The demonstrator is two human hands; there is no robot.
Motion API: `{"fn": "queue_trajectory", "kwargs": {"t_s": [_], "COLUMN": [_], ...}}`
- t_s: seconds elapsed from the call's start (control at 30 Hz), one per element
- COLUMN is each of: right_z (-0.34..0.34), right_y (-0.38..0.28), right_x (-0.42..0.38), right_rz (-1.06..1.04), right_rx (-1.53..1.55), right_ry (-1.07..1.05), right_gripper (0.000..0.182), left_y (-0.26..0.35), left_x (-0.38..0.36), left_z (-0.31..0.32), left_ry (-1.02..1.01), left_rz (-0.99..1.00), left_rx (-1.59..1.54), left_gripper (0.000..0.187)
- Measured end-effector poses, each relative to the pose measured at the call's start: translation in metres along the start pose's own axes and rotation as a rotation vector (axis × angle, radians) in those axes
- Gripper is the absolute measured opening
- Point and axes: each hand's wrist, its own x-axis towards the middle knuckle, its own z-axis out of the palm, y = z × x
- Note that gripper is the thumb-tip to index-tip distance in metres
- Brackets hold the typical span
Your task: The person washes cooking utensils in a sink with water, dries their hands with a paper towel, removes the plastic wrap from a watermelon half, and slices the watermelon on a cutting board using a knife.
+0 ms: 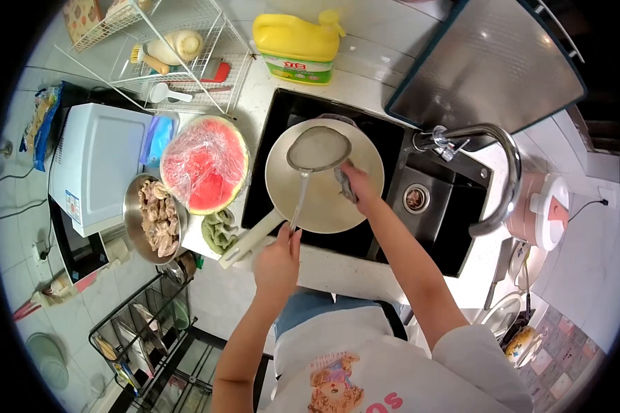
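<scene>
My left hand (278, 263) is closed around the handle of a round fine-mesh strainer (318, 148). The strainer's mesh end lies over a large cream-coloured pan (358, 206), whose long pale handle points down and left past my left wrist. My right hand (357, 184) grips a grey cloth (344, 183) at the strainer's right rim. Beneath the pan is the black double sink (277, 113), with the left basin mostly hidden by it.
A curved metal faucet (511, 158) arches over the right basin. Left of the sink are a plastic-wrapped watermelon half (205, 165), a green cloth (219, 231) and a metal bowl of meat pieces (160, 217). A yellow detergent jug (296, 48) stands behind; a rice cooker (539, 210) is at right.
</scene>
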Motion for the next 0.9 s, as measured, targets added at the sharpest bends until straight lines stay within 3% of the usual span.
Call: {"fn": "queue_trajectory", "kwargs": {"t_s": [0.07, 0.2, 0.3, 0.33, 0.47, 0.7, 0.73, 0.77, 0.83, 0.9], "right_z": [-0.017, -0.022, -0.038, -0.043, -0.08, -0.176, -0.174, -0.183, -0.188, -0.212], "right_y": [-0.002, -0.027, -0.031, -0.033, 0.011, 0.043, 0.029, 0.009, -0.026, -0.047], "right_x": [-0.011, -0.063, -0.089, -0.101, -0.085, -0.037, -0.043, -0.053, -0.064, -0.049], "right_rz": [-0.008, -0.119, -0.296, -0.283, -0.253, -0.123, -0.308, -0.326, -0.595, -0.776], "right_rx": [0.375, 0.805, 0.662, 0.653, 0.343, -0.279, -0.492, -0.542, -0.985, -1.248], "right_ry": [-0.134, -0.181, -0.184, -0.133, 0.219, 0.578, 0.856, 0.796, 0.968, 0.952], "right_gripper": [0.028, 0.015, 0.017, 0.028, 0.038, 0.057, 0.064, 0.055, 0.035, 0.036], "left_y": [0.004, 0.008, 0.007, 0.009, 0.01, 0.011, 0.012, 0.012, 0.013, 0.019], "left_x": [-0.009, -0.026, -0.036, -0.038, -0.045, -0.051, -0.052, -0.053, -0.054, -0.057], "left_z": [-0.01, -0.021, -0.022, -0.022, -0.02, -0.019, -0.019, -0.018, -0.018, -0.019], "left_ry": [0.108, 0.256, 0.269, 0.271, 0.217, 0.189, 0.186, 0.172, 0.143, 0.054], "left_rz": [0.095, 0.191, 0.198, 0.199, 0.237, 0.295, 0.295, 0.295, 0.29, 0.229], "left_rx": [0.137, 0.23, 0.206, 0.191, 0.251, 0.365, 0.389, 0.356, 0.292, 0.211], "left_gripper": [0.029, 0.029, 0.03, 0.029, 0.029, 0.03, 0.03, 0.03, 0.03, 0.03]}}
